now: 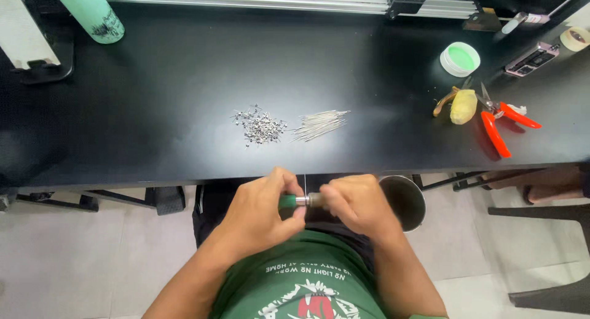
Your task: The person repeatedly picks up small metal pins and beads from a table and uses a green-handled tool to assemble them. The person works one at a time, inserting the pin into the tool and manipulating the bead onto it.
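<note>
Green-handled tool [297,201] sits gripped between left hand [261,211] and right hand [355,203], below the table [153,98] edge.

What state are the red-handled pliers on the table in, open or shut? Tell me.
Open: the red-handled pliers lie flat on the black table, their two handles splayed apart.

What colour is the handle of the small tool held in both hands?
Green, with a metal tip; the tool shows best in the head view.
</note>
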